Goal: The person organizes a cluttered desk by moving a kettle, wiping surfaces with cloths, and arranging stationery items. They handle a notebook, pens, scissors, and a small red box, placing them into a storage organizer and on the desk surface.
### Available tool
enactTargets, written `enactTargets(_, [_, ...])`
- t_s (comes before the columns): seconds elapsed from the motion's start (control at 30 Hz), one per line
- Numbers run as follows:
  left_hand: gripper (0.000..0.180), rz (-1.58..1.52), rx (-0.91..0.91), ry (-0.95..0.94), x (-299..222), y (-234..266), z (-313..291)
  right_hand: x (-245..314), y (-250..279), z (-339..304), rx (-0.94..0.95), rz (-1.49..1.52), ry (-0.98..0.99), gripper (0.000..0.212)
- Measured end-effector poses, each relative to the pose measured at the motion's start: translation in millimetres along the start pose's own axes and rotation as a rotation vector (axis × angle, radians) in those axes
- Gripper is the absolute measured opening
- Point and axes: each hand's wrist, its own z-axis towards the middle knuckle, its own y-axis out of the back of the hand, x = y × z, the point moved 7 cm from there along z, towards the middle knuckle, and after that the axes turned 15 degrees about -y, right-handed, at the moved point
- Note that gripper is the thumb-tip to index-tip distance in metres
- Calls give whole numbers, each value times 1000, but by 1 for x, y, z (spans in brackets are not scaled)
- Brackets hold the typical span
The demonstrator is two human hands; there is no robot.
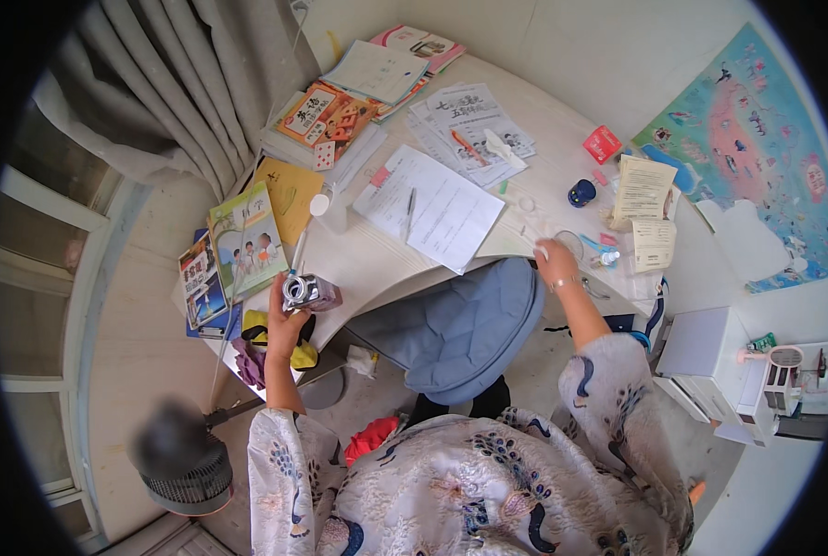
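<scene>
My left hand is wrapped round the side of an open-mouthed jar, dark with a pinkish side, at the left part of the desk. A slim pale stick with a blue end lies just beyond those fingers. My right hand is over the desk's front edge on the right, its fingers curled together. A small whitish bit shows at its fingertips, too small to name. Close to that hand are a clear round lid-like thing and a small clear bottle. A white cup is beyond the jar.
A blue padded chair is tucked at the desk's curved edge. Written sheets with a pen cover the middle. Books lie left, near yellow-black cloth. A dark blue jar and red box are right; a fan stands lower left.
</scene>
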Motion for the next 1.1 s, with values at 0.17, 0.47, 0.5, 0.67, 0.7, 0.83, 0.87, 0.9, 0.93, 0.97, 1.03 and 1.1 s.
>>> enactTargets(0.17, [59, -98, 0, 59, 3, -5, -2, 8, -66, 93, 146, -436, -65, 48])
enactTargets(0.47, [54, 188, -224, 47, -10, -13, -20, -17, -104, 138, 244, -564, -42, 35])
enactTargets(0.5, [54, 227, -240, 58, -7, -13, -24, -10, -92, 134, 194, -494, -54, 34])
enactTargets(0.67, [50, 127, -302, 37, -34, -28, -21, 84, -50, 101, 91, 76, 77, 35])
enactTargets(0.7, [50, 123, -302, 33, -39, -29, -21, 118, -55, 81, 201, 188, 119, 33])
enactTargets(0.83, [51, 106, -296, 27, -40, -27, -22, 279, -51, -34, 635, 595, 505, 36])
enactTargets(0.87, [52, 99, -302, 25, -39, -26, -24, 312, -46, -60, 658, 610, 600, 39])
enactTargets(0.9, [53, 89, -305, 20, -36, -25, -24, 340, -43, -82, 675, 622, 694, 41])
enactTargets(0.93, [57, 85, -297, 16, -31, -24, -25, 361, -42, -97, 644, 667, 772, 45])
enactTargets(0.97, [58, 84, -291, 21, -27, -23, -25, 379, -42, -108, 614, 713, 849, 49])
enactTargets(1.03, [59, 84, -279, 27, -24, -22, -26, 400, -56, -120, 588, 631, 945, 50])
enactTargets(1.1, [61, 63, -285, 13, -22, -22, -27, 406, -72, -129, 564, 533, 1011, 51])
